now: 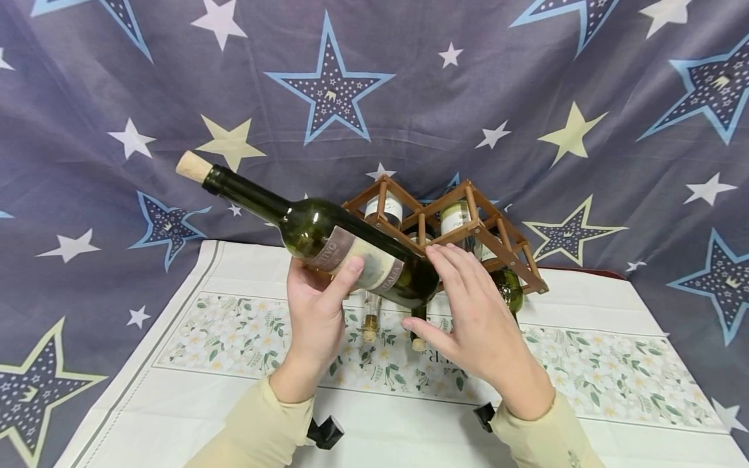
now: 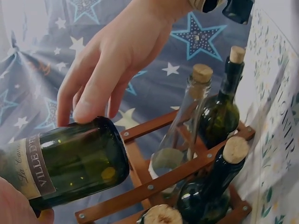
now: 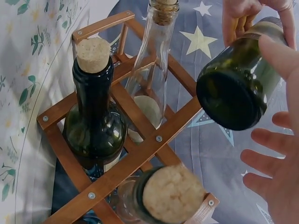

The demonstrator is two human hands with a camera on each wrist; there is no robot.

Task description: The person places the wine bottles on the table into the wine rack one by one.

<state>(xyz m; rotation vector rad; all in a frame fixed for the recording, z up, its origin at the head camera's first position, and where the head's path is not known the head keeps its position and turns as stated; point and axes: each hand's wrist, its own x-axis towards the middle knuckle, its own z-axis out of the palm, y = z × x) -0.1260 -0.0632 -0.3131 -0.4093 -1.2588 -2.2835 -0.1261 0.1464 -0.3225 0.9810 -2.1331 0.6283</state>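
Note:
A dark green wine bottle point(image 1: 307, 227) with a cork point(image 1: 194, 167) lies slanted in the air, its neck up to the left. My left hand point(image 1: 313, 318) grips it round the label, thumb across the front. My right hand point(image 1: 482, 318) is at the base end, its fingers extended. In the left wrist view, the fingertips point(image 2: 86, 112) are right at the bottle's side near the base. Behind the bottle stands a wooden wine rack point(image 1: 502, 248). It holds several corked bottles, among them a clear glass bottle point(image 3: 152, 79) and a dark green one point(image 3: 93, 121).
The rack stands on a table with a white, flower-patterned tablecloth point(image 1: 234, 338). In the head view the racked bottles' necks point down toward the front, with a cork point(image 1: 418, 344) near the cloth. A grey star-patterned curtain point(image 1: 409, 123) hangs behind the table.

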